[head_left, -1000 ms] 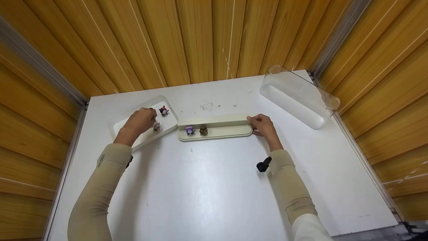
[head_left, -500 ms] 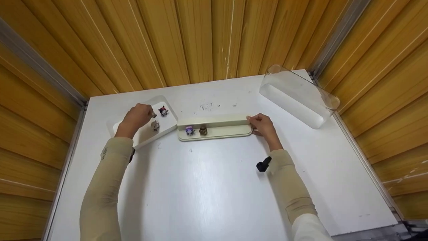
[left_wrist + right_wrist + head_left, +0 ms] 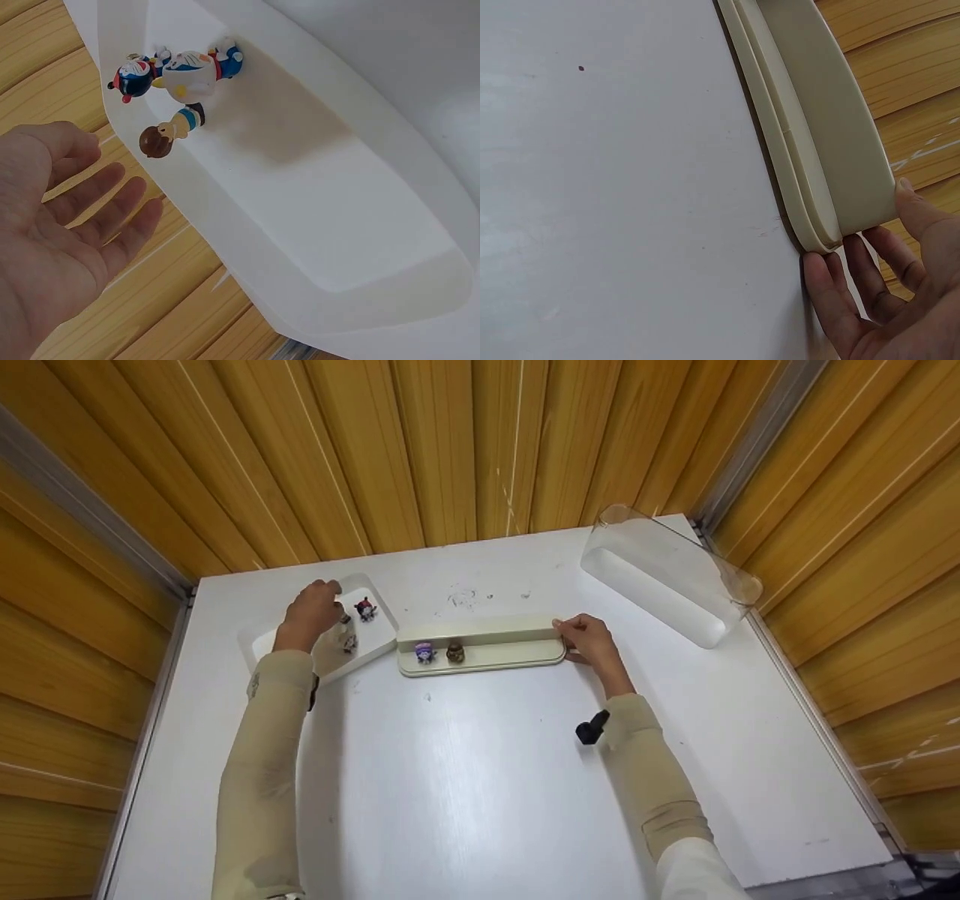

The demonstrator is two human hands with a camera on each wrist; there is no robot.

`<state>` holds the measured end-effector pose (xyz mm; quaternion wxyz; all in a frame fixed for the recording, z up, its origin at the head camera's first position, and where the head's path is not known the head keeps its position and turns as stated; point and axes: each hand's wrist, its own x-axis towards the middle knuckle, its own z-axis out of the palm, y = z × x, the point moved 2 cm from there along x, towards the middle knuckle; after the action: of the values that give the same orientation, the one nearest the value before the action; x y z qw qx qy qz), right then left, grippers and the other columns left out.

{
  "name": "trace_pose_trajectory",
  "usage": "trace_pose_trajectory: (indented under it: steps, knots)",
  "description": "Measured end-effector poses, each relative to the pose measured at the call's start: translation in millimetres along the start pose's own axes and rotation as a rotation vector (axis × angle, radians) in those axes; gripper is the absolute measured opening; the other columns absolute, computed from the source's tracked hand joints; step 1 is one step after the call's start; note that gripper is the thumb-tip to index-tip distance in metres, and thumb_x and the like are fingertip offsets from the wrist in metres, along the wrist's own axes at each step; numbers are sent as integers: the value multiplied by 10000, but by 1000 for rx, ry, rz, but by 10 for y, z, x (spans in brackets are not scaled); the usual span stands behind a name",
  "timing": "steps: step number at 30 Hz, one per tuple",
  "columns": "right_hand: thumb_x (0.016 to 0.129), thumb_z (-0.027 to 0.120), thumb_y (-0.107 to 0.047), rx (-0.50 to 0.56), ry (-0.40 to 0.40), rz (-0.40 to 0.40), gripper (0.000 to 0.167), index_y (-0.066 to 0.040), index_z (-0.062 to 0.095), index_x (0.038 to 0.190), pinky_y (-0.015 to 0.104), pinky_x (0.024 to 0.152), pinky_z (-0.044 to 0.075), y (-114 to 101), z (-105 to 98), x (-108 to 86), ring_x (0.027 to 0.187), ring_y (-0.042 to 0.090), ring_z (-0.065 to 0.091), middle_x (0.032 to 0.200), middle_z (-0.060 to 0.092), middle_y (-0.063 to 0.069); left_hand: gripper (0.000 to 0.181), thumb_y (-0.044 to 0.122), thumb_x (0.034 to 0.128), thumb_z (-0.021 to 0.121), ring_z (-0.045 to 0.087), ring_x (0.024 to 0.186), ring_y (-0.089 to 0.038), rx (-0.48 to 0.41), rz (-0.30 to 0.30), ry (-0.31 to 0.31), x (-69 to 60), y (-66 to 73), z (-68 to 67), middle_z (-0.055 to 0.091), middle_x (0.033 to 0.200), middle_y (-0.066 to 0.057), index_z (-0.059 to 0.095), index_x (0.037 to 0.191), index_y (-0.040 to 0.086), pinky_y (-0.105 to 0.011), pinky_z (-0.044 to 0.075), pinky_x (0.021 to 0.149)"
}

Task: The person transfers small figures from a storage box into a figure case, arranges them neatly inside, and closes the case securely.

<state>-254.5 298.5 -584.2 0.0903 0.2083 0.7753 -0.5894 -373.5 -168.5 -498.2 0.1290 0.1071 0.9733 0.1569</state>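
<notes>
My left hand (image 3: 313, 613) is over the white tray (image 3: 385, 619); in the left wrist view its fingers (image 3: 112, 195) are apart and hold nothing. In that view a brown-haired figurine (image 3: 156, 141), a white-bodied one (image 3: 189, 76) and a black-and-red-headed one (image 3: 135, 77) lie together in the tray. My right hand (image 3: 595, 645) grips the right end of the cream stepped stand (image 3: 502, 655), thumb on the upper part and fingers at the end and lower edge. On its lower step, at the left, are a purple figurine (image 3: 424, 652) and a brown figurine (image 3: 455, 652).
A clear cover (image 3: 667, 574) lies at the back right of the white table (image 3: 450, 780). Wood-patterned panels (image 3: 450, 450) rise behind the table and at both sides. The tray's right corner is close against the stand's left end.
My left hand has lifted off the figurines, first toward the tray's back edge, and its fingers have opened; a small figurine once at its fingertips now lies in the tray. The right hand has not moved.
</notes>
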Motion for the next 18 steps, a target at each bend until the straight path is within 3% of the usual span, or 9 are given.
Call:
trace_pose_trajectory:
  steps: [6,12,18]
  knots:
    - [970,677,-437,-13,0,5,394,-81,610,1126,265,738,594,-13,0,4,940,170,638,1101,648,106,425,66,1005,551,496,1264,-496,-23,-14,25,42,-31,26,472,1377,-325,498,1404,-70,-630,447,1019]
    - [965,681,-446,-17,-2,-6,384,-94,621,1106,283,767,596,-11,-11,-9,933,168,657,1091,671,103,415,81,1008,566,445,1277,-547,-64,-49,78,74,-159,122,448,1387,-363,502,1378,-97,-657,411,1038]
    - [970,677,-437,-24,6,-3,394,-81,615,1127,298,788,595,-16,-2,-25,951,173,658,1110,675,109,398,52,997,593,486,1252,-515,-105,-61,136,98,-260,229,499,1328,-358,531,1352,-118,-591,400,1087]
